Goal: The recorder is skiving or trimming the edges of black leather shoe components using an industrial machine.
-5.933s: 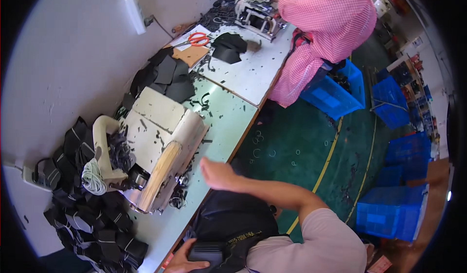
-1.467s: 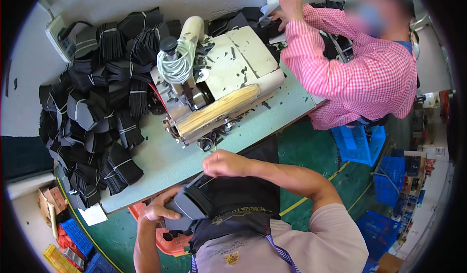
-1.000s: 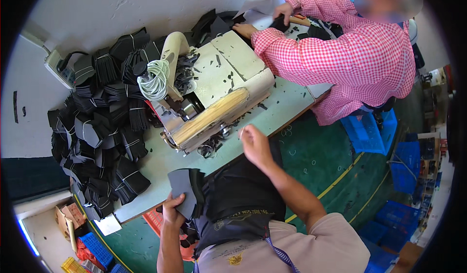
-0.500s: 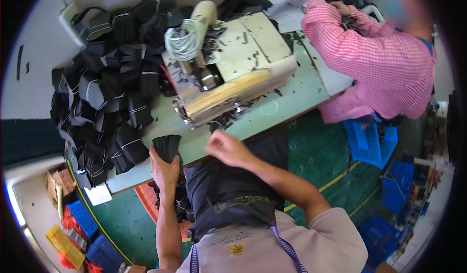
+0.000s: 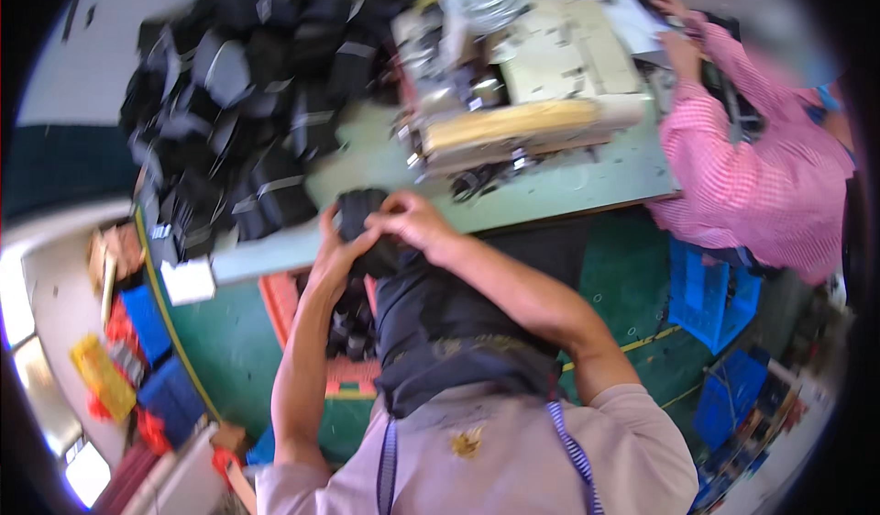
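A bundle of black fabric pieces (image 5: 360, 206) stands at the table's front edge, just before my body. My left hand (image 5: 338, 254) is wrapped round its near left side, with the thumb across the front. My right hand (image 5: 414, 223) meets it from the right, fingers pinched together beside the left thumb; what lies between those fingertips is too small and blurred to make out. Beyond the hands sits a cream sewing machine (image 5: 513, 128) with dark scraps scattered over its top.
Many tied black fabric bundles (image 5: 266, 102) are heaped on the left of the green table (image 5: 367, 143). An orange-red basket (image 5: 353, 377) with dark pieces stands below its edge. A co-worker in a pink checked sleeve (image 5: 706, 139) works at right, near a blue crate (image 5: 715, 304).
My right hand has moved left from beside the machine to the bundle and my left hand. The bundle is now between both hands. The view has shifted, putting the machine farther up and right.
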The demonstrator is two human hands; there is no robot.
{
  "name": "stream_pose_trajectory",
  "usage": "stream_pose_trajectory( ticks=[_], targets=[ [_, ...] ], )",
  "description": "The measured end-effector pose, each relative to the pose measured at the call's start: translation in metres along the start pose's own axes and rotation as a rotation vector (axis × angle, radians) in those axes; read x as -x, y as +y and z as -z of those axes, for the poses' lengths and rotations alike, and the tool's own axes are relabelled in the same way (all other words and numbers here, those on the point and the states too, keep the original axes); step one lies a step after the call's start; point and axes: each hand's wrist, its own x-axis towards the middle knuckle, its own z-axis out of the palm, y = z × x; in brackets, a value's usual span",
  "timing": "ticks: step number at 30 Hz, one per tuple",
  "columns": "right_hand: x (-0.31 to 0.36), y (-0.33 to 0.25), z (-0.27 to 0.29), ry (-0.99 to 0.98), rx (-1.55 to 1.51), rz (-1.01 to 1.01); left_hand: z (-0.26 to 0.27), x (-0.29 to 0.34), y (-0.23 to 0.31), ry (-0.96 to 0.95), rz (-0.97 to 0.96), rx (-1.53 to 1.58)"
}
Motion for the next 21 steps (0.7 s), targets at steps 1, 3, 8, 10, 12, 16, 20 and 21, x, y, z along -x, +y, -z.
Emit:
stream_pose_trajectory(
  ticks=[1, 3, 8, 10, 12, 16, 20, 21],
  targets=[
    [0.007, -0.003, 0.002, -0.016, -0.069, 0.009, -0.001, -0.003, -0.003, -0.014, 0.015, 0.019],
    [0.016, -0.016, 0.006, -0.034, -0.164, -0.001, -0.005, -0.008, -0.005, -0.076, 0.029, 0.131],
    [0.017, -0.013, 0.003, -0.069, -0.219, -0.021, -0.003, 0.002, -0.008, -0.049, 0.043, 0.202],
    [0.020, -0.017, 0.000, -0.058, -0.194, -0.039, -0.001, 0.001, -0.015, -0.031, 0.016, 0.270],
    [0.021, -0.011, -0.004, 0.007, -0.071, 0.056, 0.002, -0.001, -0.018, -0.055, 0.016, 0.310],
    [0.011, 0.009, 0.012, 0.159, 0.366, 0.286, 0.013, -0.013, -0.027, -0.075, 0.069, 0.370],
    [0.010, 0.024, 0.034, 0.417, 0.488, 0.314, 0.019, -0.012, -0.033, -0.071, 0.073, 0.511],
    [0.014, 0.023, 0.038, 0.447, 0.563, 0.368, 0.025, -0.010, -0.036, -0.084, 0.068, 0.585]
  ],
)
